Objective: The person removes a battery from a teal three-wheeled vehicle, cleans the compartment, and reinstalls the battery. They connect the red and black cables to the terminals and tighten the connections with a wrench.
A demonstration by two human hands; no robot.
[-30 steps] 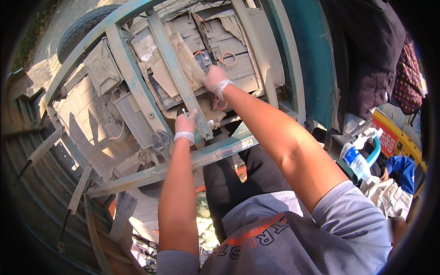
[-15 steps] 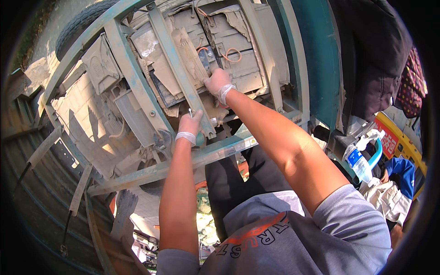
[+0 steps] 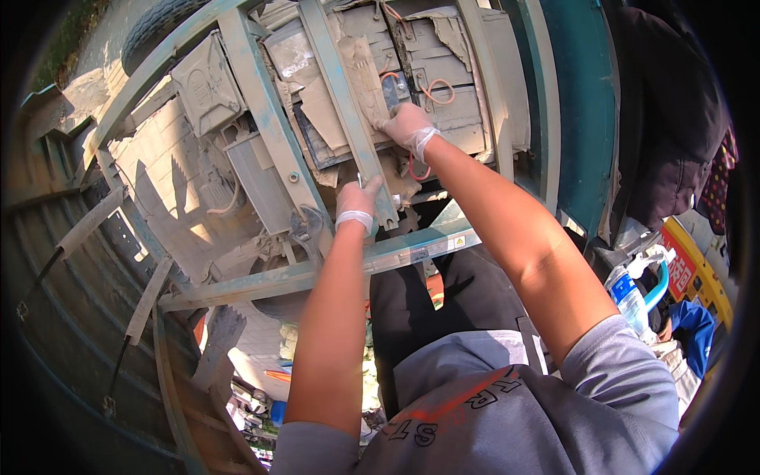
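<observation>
My left hand [image 3: 358,202], in a thin translucent glove, is closed at the lower part of a dusty greenish metal bar [image 3: 348,103], its thumb against the bar's edge. A small shiny metal piece [image 3: 359,180] sticks up beside the fingers; its kind is unclear. My gloved right hand [image 3: 409,127] reaches in right of the bar, fingers curled at the edge of a dusty brown strip [image 3: 360,75]. What its fingertips hold is hidden. Near them are a blue part [image 3: 393,91], an orange wire loop [image 3: 437,91] and a red wire [image 3: 419,168]. Dust-covered battery blocks [image 3: 443,123] lie behind.
A wrench [image 3: 307,229] rests on the frame left of my left hand. The frame's crossbeam [image 3: 317,277] runs before my legs. Left are a grey finned box [image 3: 260,184] and a ribbed metal panel [image 3: 71,317]. A water bottle [image 3: 627,294] and dark cloth [image 3: 669,103] are at right.
The whole view has shifted, placing the frame and both hands farther right and slightly higher. More of the red wire under my right hand and more of the wrench now show.
</observation>
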